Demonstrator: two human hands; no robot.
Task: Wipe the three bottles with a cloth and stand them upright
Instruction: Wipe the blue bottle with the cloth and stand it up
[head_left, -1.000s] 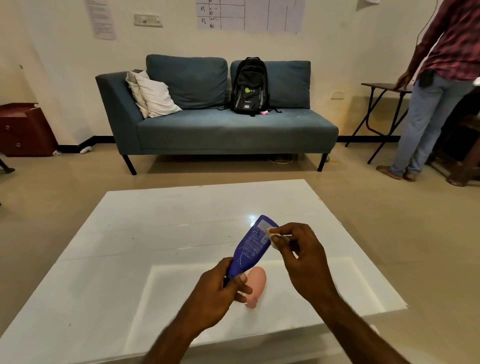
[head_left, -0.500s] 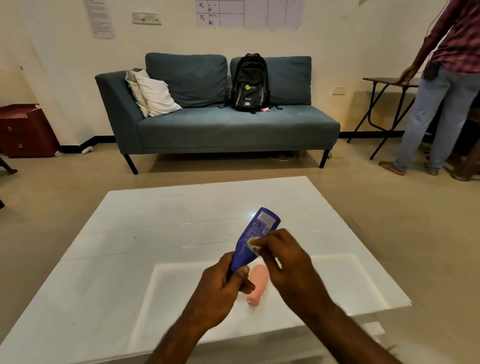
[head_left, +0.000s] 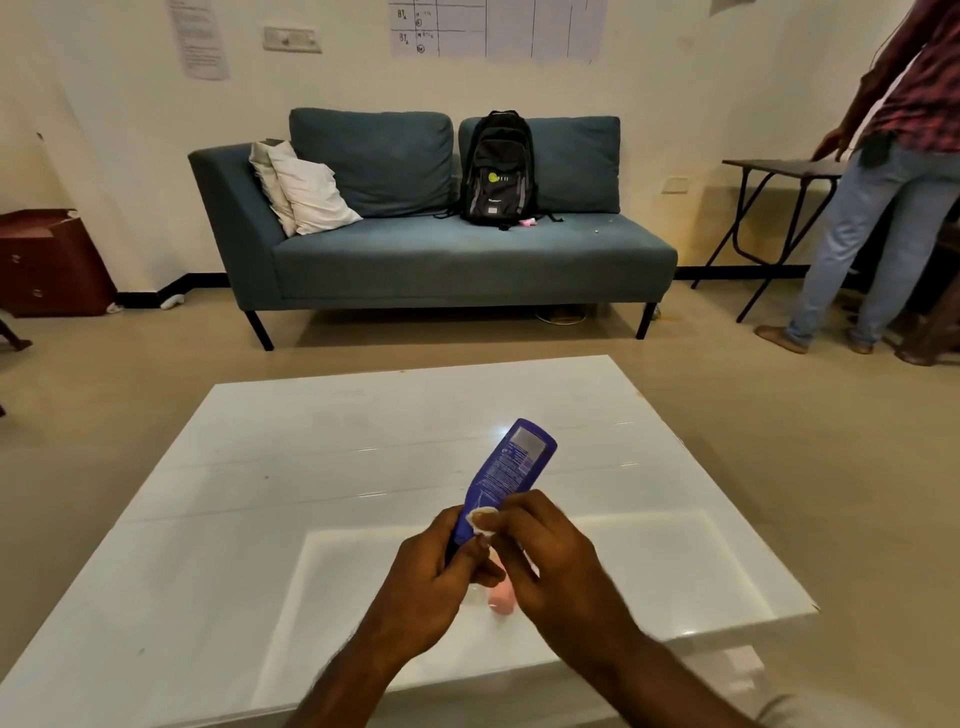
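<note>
A dark blue bottle (head_left: 511, 467) is held tilted above the white table (head_left: 322, 467), its flat base pointing up and away from me. My left hand (head_left: 431, 577) grips its lower, cap end. My right hand (head_left: 545, 551) pinches a small whitish cloth (head_left: 483, 519) against the bottle's side, close to my left hand. A pink bottle (head_left: 503, 597) lies on its side on the table under my hands, mostly hidden by them. I see no third bottle.
A teal sofa (head_left: 441, 260) with a black backpack (head_left: 497, 169) and a white pillow stands beyond the table. A person in jeans (head_left: 883, 218) stands at the right by a dark folding table (head_left: 779, 171). A red cabinet (head_left: 47, 265) is at the left wall.
My right hand has slid the cloth down the blue bottle from its upper end to just above my left hand. The left hand keeps its grip.
</note>
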